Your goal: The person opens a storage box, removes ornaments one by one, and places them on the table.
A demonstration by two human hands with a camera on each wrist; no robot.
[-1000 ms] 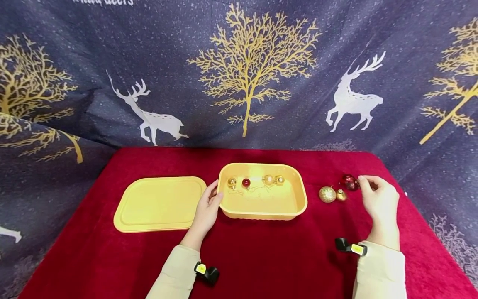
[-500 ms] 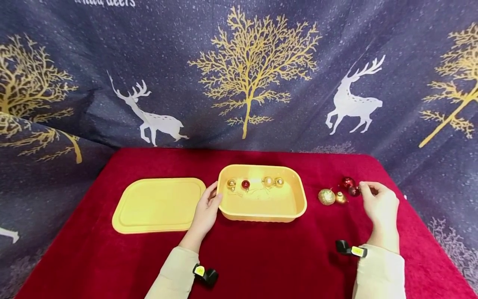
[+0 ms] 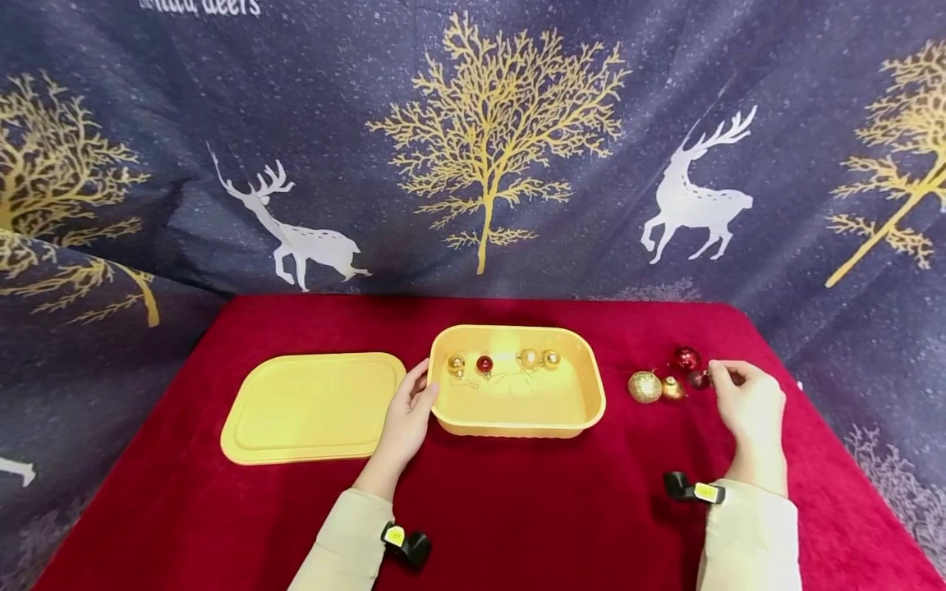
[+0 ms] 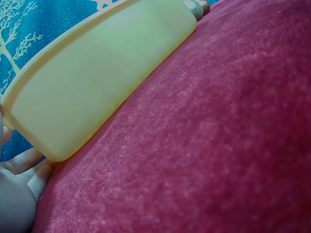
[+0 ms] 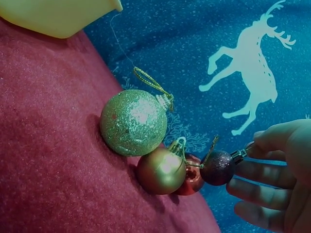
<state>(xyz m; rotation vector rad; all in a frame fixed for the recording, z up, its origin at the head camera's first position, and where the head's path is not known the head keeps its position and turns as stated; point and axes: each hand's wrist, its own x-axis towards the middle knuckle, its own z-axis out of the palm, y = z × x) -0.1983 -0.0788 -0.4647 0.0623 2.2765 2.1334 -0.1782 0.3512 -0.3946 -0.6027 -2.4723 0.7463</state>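
In the head view, my left hand (image 3: pixel 405 414) holds the left end of a yellow plastic box (image 3: pixel 517 428), thumb at the rim and fingers along the outer wall. Inside the box lie a red bauble (image 3: pixel 484 364) and several gold ones, one a gold bauble (image 3: pixel 456 363) near the left wall. At the right, my right hand (image 3: pixel 750 406) pinches a small dark red bauble (image 5: pixel 217 168) by its metal cap or loop. Close beside it are a shiny red bauble (image 3: pixel 686 358), a small gold bauble (image 5: pixel 161 174) and a larger glittery gold bauble (image 5: pixel 133 122).
A yellow lid (image 3: pixel 310 406) lies flat on the red cloth-covered table (image 3: pixel 532 509), left of the box. Behind the table hangs a dark blue backdrop (image 3: pixel 414 238) with deer and trees. A black wrist camera (image 3: pixel 691 487) sits on each sleeve.
The dark red bauble has shifted slightly toward me, a little away from the shiny red one. My left hand and the box stay in place; the head view has shifted slightly.
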